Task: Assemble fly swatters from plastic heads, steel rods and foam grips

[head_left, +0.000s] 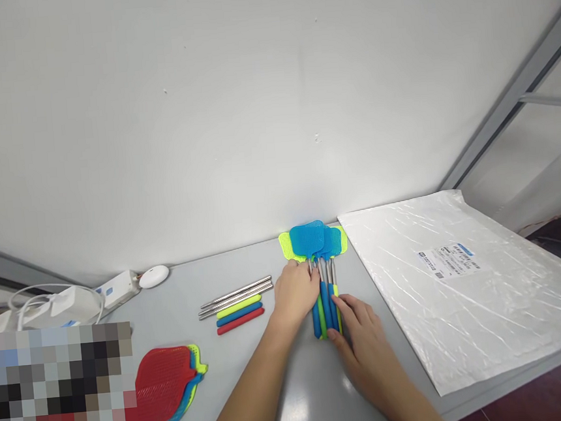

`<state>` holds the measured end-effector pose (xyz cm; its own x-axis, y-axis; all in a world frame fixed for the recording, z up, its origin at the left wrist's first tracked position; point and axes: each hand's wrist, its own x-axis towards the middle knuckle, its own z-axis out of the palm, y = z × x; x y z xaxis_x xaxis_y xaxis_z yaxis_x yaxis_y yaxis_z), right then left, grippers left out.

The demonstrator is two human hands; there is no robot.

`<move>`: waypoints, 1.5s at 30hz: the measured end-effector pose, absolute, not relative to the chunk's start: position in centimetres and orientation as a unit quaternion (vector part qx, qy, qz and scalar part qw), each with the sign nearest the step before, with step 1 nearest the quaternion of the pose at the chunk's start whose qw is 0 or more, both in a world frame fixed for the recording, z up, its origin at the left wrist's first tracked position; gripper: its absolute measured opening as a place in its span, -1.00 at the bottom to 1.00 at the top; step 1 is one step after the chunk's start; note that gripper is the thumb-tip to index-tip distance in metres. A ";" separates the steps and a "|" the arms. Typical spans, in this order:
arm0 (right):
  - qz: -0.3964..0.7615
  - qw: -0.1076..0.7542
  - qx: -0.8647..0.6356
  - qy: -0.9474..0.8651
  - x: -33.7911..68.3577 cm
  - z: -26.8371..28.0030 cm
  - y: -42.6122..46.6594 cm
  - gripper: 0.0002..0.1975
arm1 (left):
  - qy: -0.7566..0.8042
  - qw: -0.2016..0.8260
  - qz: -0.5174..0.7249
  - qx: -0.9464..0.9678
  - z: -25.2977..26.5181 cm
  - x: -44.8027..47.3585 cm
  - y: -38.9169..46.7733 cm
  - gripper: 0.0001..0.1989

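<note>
Several fly swatters [307,239] lie side by side with blue and yellow-green mesh heads toward the wall, metal shafts and coloured handles toward me. My left hand [296,290] is closed over the shafts on the left side of the group; its fingertips are partly hidden. Against the right edge rests my right hand [363,334], thumb and fingers apart, touching the yellow handle [337,304] and the lower end of the blue handles [329,311]. Left of my hands lie loose metal rods [236,296] and a yellow, a blue and a red handle [241,321].
Red, blue and yellow swatter heads [165,384] are stacked on the grey table [237,384] at front left. A power strip with white plugs [75,304] and a white round device [153,276] sit at the back left. On the right lies a labelled white plastic-wrapped package [447,314].
</note>
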<state>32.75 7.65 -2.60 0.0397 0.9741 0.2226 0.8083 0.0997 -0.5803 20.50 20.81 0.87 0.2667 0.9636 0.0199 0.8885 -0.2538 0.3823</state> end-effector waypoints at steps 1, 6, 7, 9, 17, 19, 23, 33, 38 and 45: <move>0.139 0.295 -0.659 -0.677 32.7 -2.6 7.7 -0.53 | 0.594 0.144 0.123 0.782 0.9 20.6 20.7 -0.60; 0.138 0.285 -0.664 -0.678 32.5 -2.5 7.8 -0.54 | 0.604 0.130 0.106 0.779 1.2 21.0 20.5 -0.53; 0.135 0.285 -0.664 -0.678 32.5 -2.5 7.8 -0.54 | 0.607 0.128 0.104 0.777 1.3 21.1 20.5 -0.53; 0.129 0.284 -0.665 -0.678 32.5 -2.5 7.8 -0.53 | 0.615 0.123 0.100 0.772 1.4 21.1 20.6 -0.53; 0.124 0.281 -0.665 -0.681 32.5 -2.7 7.8 -0.52 | 0.630 0.119 0.112 0.759 0.8 21.1 20.8 -0.55; 0.126 0.281 -0.666 -0.679 32.6 -2.7 7.8 -0.52 | 0.627 0.125 0.122 0.759 0.7 21.1 20.8 -0.53; 0.135 0.289 -0.668 -0.672 32.6 -2.6 7.8 -0.53 | 0.604 0.152 0.146 0.769 1.0 20.3 20.6 -0.43; 0.151 0.326 -0.642 -0.678 32.9 -2.3 7.4 -0.46 | 0.486 0.235 0.221 0.812 2.2 14.6 12.9 -0.70; 0.128 0.282 -0.645 -0.699 33.0 -2.4 7.1 -0.36 | 0.446 0.219 0.231 0.836 0.3 14.2 9.3 -0.82; 0.066 0.212 -0.644 -0.732 32.4 -2.2 6.7 -0.38 | 0.441 0.194 0.213 0.850 -0.4 14.4 9.4 -0.59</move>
<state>32.35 6.69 -2.19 -0.0813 0.9709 0.2252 0.9147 0.1624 -0.3702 14.39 9.39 -0.44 0.5199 0.8328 0.1901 0.6680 -0.5350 0.5173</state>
